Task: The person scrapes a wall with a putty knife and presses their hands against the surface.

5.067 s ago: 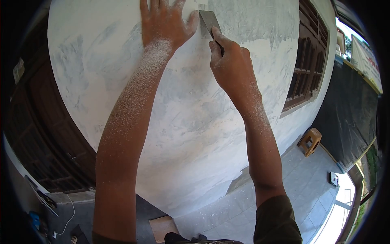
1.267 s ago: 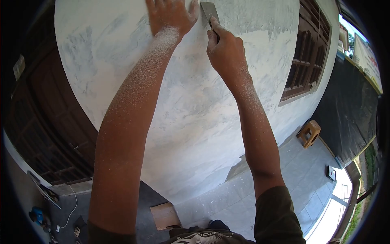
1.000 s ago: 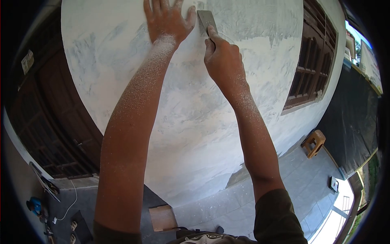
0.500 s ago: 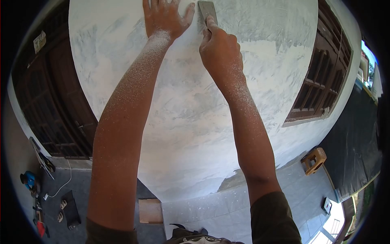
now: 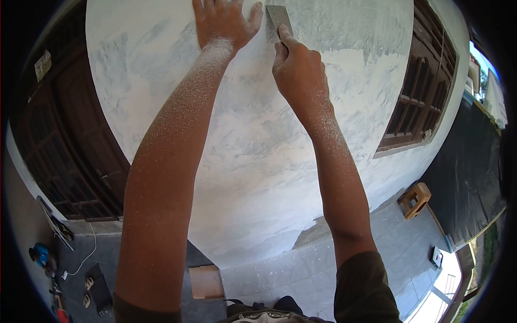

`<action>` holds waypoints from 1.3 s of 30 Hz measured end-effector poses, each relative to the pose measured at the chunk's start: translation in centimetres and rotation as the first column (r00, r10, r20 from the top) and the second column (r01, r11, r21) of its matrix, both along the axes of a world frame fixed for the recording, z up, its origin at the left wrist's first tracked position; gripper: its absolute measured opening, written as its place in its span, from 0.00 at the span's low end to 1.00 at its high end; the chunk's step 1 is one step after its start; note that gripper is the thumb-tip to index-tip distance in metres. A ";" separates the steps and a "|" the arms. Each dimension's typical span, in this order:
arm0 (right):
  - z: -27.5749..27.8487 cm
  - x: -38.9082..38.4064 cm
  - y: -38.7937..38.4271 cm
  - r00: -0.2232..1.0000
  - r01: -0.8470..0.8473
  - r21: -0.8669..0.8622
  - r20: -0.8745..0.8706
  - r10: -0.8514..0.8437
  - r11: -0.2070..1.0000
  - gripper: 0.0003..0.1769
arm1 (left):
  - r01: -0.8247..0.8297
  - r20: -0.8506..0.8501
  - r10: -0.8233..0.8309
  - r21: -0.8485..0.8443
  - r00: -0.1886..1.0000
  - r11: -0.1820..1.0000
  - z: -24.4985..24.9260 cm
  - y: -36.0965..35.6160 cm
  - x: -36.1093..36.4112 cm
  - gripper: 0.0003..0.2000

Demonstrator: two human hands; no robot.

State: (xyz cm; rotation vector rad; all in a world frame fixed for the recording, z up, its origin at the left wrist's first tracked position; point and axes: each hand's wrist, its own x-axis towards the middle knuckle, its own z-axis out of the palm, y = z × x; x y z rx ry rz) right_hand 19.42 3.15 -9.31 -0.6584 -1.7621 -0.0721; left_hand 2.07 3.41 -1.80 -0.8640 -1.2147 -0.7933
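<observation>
High on the white and grey patchy wall [image 5: 258, 140], my left hand [image 5: 226, 24] lies flat with its fingers stretched out; the fingertips run past the top of the view. To its right, my right hand [image 5: 301, 67] grips a putty knife [image 5: 279, 17], thumb along the blade and the blade pointing up against the wall. The knife's handle is hidden inside my fist. Pale dust coats both wrists and forearms. Grey smears and rougher streaks mark the wall around the blade.
A dark wooden door [image 5: 89, 124] stands left, a wooden window [image 5: 423, 81] right. On the floor are a brown stool [image 5: 414, 200], a cardboard piece [image 5: 206, 282], sandals [image 5: 88, 290], a white cable [image 5: 92, 250] and a blue tool [image 5: 39, 254]. A black sheet [image 5: 468, 172] hangs at right.
The view has tilted and turned slightly. My right hand and the putty knife have shifted a little down and right in view. My left hand stays flat on the wall.
</observation>
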 end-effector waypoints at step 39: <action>0.0 -1.0 -0.1 0.999 0.045 0.055 -0.011 -0.045 0.997 0.22 | -0.045 0.144 0.034 0.075 0.989 0.996 0.5 1.1 0.6 0.39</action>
